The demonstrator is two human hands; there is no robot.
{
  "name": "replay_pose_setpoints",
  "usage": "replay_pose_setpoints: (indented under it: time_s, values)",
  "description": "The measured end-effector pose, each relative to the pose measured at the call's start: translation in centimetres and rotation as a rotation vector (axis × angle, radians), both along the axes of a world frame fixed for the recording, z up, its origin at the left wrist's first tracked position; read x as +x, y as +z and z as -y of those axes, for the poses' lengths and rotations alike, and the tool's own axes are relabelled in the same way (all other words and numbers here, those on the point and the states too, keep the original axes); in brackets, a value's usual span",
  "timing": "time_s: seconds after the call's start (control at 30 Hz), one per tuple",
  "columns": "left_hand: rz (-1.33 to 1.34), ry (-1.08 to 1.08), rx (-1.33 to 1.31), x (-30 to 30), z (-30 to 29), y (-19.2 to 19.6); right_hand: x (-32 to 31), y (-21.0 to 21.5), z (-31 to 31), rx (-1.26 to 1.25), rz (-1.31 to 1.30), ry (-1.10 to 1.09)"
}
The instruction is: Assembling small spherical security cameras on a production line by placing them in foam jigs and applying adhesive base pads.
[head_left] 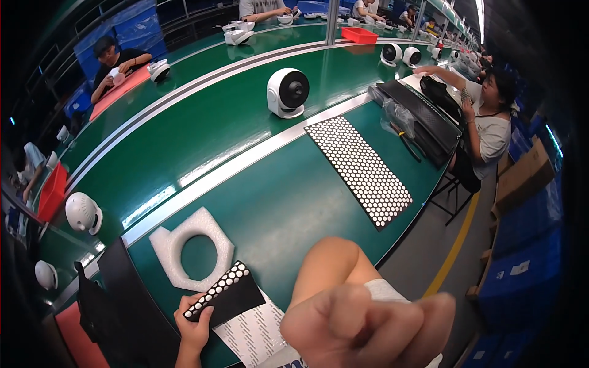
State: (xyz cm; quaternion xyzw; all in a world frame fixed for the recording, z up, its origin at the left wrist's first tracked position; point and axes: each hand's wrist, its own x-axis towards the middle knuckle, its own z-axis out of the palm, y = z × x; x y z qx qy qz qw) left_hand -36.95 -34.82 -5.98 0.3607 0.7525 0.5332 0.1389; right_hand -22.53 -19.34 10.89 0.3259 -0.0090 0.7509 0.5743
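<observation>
My left hand (195, 328) pinches a black sheet (236, 300) near the front of the green table. Its upper edge is curled over and shows rows of round white pads. Beneath it lies a white printed paper (254, 334). Close to the camera, my right hand (368, 325) is raised with its fingers curled together; whatever they hold, if anything, is hidden. Just beyond my left hand rests a white foam ring (173, 264) with a large round hole. A flat black sheet covered in round white pads (362, 172) lies farther off, to the right.
A white device with a round black front (288, 92) stands on the green conveyor (202, 129). Diagonal cutters (406, 144) lie beside a clear plastic bag and black trays (423, 110). A co-worker (491, 116) sits at right. Dark material (135, 300) covers the left edge.
</observation>
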Motion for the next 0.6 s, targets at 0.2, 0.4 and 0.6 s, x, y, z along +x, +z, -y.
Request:
replay_pose_setpoints:
  time_s: [0.2, 0.4, 0.6]
  values:
    - [0.009, 0.001, -0.035, 0.0, -0.2, 0.5, 1.0, -1.6, 1.1, 0.011, 0.577, -0.036]
    - [0.03, -0.009, -0.014, 0.3, -0.5, 0.5, -3.5, 0.1, -0.3, -0.182, -0.136, -0.832]
    - [0.055, 0.003, 0.001, 0.1, -0.3, 0.1, -3.6, 0.4, -1.5, -0.119, -0.007, -1.109]
